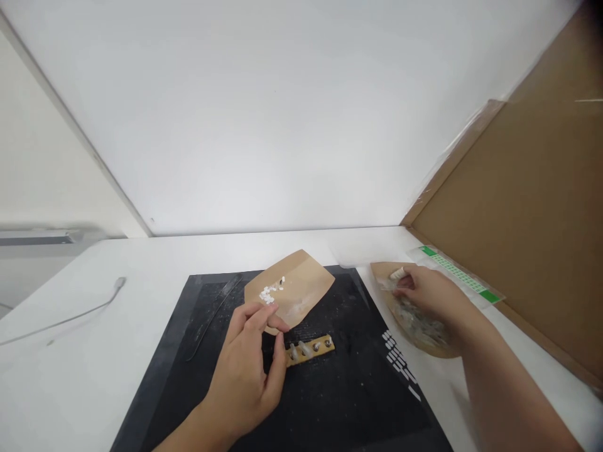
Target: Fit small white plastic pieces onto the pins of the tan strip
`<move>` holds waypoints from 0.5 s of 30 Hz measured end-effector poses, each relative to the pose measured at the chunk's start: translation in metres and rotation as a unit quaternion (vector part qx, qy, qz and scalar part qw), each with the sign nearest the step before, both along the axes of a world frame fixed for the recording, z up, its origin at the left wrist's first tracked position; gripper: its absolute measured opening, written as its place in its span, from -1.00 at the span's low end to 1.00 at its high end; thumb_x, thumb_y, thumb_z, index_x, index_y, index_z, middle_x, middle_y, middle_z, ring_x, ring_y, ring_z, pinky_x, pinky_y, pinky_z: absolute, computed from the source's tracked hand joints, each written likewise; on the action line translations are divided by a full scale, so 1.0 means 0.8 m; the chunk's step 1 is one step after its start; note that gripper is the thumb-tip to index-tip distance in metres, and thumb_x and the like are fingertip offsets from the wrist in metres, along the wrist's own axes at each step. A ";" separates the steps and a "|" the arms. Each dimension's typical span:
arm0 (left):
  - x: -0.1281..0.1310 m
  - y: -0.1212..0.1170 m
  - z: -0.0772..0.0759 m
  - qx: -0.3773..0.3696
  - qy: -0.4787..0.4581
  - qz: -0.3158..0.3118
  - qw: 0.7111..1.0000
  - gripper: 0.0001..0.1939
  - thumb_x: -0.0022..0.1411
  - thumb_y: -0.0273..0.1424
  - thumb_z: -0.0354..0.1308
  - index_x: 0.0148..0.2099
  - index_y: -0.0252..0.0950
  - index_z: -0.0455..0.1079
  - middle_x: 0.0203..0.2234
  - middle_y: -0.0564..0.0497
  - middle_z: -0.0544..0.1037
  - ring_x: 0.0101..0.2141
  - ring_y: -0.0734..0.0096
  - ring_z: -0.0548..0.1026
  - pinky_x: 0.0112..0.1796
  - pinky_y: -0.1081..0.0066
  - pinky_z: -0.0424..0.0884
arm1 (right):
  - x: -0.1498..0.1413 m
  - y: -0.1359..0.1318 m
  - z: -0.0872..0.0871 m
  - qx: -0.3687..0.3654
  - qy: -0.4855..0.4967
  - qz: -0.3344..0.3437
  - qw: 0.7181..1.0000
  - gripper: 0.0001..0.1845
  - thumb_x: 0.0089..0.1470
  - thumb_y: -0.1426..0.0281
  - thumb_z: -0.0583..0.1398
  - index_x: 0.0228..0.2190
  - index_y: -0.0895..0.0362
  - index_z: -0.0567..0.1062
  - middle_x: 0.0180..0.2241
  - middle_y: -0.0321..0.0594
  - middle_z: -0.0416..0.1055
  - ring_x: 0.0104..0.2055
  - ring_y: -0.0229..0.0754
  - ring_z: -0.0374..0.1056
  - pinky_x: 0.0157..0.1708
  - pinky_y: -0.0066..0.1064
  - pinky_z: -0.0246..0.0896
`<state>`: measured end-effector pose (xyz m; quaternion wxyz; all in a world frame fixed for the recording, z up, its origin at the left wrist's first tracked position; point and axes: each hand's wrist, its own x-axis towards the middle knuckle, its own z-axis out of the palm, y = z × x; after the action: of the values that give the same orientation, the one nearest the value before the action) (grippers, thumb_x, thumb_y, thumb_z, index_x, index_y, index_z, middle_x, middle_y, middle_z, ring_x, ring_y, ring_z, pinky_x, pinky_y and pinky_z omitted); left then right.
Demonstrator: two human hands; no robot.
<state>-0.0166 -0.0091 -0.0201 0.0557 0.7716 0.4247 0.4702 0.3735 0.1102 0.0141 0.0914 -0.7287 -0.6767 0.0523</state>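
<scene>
My left hand (252, 361) is over the mat with its fingers curved and a gap between thumb and forefinger. Its thumb lies against the left end of a narrow tan strip (323, 345) with dark round holes; a few small clear tube-like pieces (304, 349) sit in or on it. Behind those fingers, a brown paper sheet (311, 276) carries a small heap of white bits (267, 294). At the right, my right hand (424, 292) pinches over another brown paper (440, 351) piled with small clear plastic pieces (421, 326). What is between its fingertips is unclear.
A black mat (358, 402) lies on the white table (122, 326). Rows of small white labels (398, 355) lie along its right edge. A green-and-white strip (459, 273) is by the cardboard wall (527, 207). A grey cable (101, 306) runs at left.
</scene>
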 end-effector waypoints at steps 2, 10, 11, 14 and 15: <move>0.000 0.000 0.001 -0.002 0.003 0.000 1.000 -0.45 0.33 -0.63 0.09 0.32 -0.31 0.11 -0.15 -0.15 0.55 0.01 0.03 0.40 0.11 -0.07 0.36 | 0.002 0.001 0.007 -0.021 0.016 0.013 1.000 -0.89 -0.01 0.35 0.32 -0.47 0.02 0.46 -0.34 -0.15 0.63 -0.27 0.06 0.53 -0.34 -0.24 0.25; 0.000 -0.001 0.004 -0.008 0.015 0.004 1.000 -0.48 0.33 -0.62 0.09 0.29 -0.32 0.13 -0.15 -0.14 0.55 0.02 0.02 0.38 0.12 -0.05 0.34 | 0.004 -0.005 0.023 -0.028 0.060 0.010 0.998 -0.71 0.11 0.20 0.27 -0.55 0.06 0.41 -0.39 -0.14 0.62 -0.38 -0.04 0.48 -0.42 -0.29 0.15; 0.000 -0.001 0.004 -0.010 0.016 0.003 1.000 -0.49 0.33 -0.62 0.09 0.28 -0.33 0.13 -0.15 -0.14 0.55 0.02 0.03 0.38 0.12 -0.04 0.34 | 0.004 -0.005 0.024 -0.031 0.063 0.012 0.997 -0.71 0.11 0.21 0.26 -0.55 0.06 0.41 -0.42 -0.16 0.60 -0.40 -0.05 0.46 -0.43 -0.30 0.13; 0.000 -0.001 0.004 -0.017 0.018 0.003 1.000 -0.50 0.33 -0.62 0.09 0.27 -0.33 0.14 -0.15 -0.14 0.55 0.02 0.03 0.38 0.12 -0.03 0.33 | 0.004 -0.005 0.025 -0.039 0.085 0.004 0.996 -0.79 0.09 0.29 0.25 -0.53 0.06 0.44 -0.48 -0.19 0.57 -0.41 -0.06 0.45 -0.43 -0.32 0.13; 0.000 0.000 0.004 -0.017 0.018 0.004 1.000 -0.51 0.33 -0.61 0.08 0.27 -0.33 0.14 -0.15 -0.13 0.55 0.02 0.03 0.38 0.12 -0.03 0.33 | 0.004 -0.005 0.025 -0.040 0.098 0.000 0.994 -0.84 0.08 0.31 0.24 -0.51 0.07 0.46 -0.46 -0.18 0.59 -0.40 -0.05 0.47 -0.42 -0.32 0.15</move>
<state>-0.0168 -0.0094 -0.0171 0.0598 0.7769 0.4369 0.4494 0.3766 0.1061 0.0342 0.1278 -0.7230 -0.6620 0.1505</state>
